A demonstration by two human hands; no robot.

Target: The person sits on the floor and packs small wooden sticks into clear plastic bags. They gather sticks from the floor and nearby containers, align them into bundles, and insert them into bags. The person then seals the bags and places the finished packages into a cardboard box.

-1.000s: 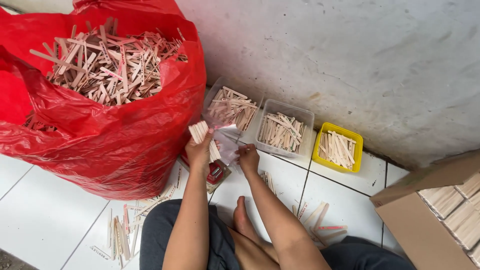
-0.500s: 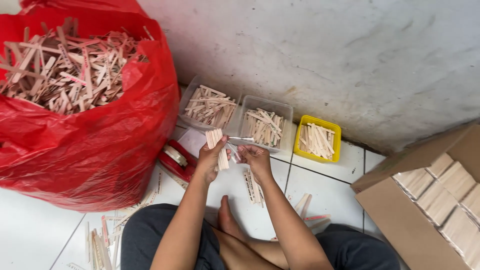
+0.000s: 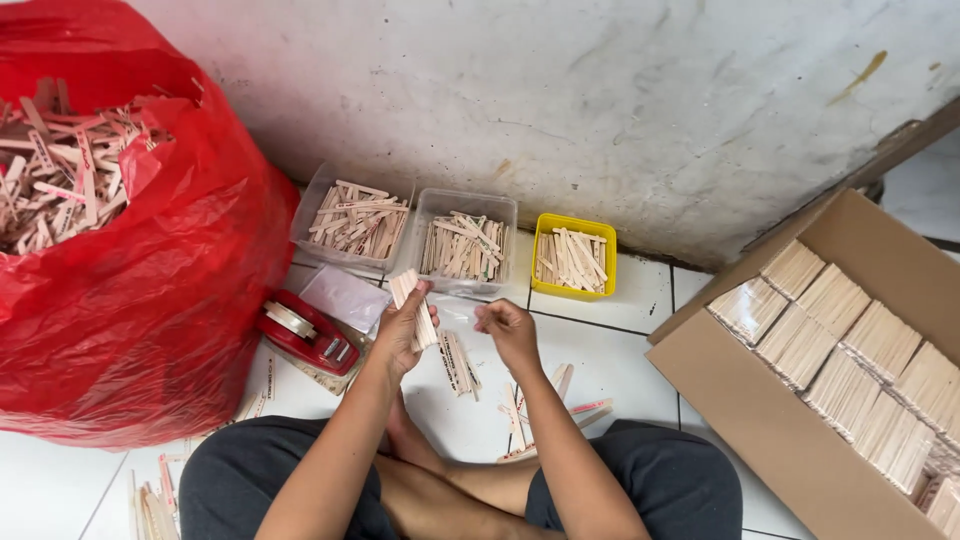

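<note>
My left hand (image 3: 402, 332) grips a stack of flat wooden sticks (image 3: 411, 301), held upright above the white tiled floor. My right hand (image 3: 508, 330) is just to its right, fingers curled, pinching the edge of a thin clear plastic bag (image 3: 456, 312) that stretches between the two hands. A small pile of loose sticks (image 3: 458, 362) lies on the tile below both hands. I sit cross-legged in dark trousers, knees at the bottom of the view.
A big red plastic bag of wooden sticks (image 3: 110, 250) fills the left. Two clear tubs (image 3: 352, 218) (image 3: 465, 243) and a yellow tub (image 3: 573, 257) of sticks line the wall. A red tape dispenser (image 3: 306, 334) lies at left; a cardboard box of wrapped stick bundles (image 3: 850, 350) stands right.
The view has swung right and down, bringing more of the cardboard box into sight. My hands stay together, the left still on the stick stack, the right working the clear bag.
</note>
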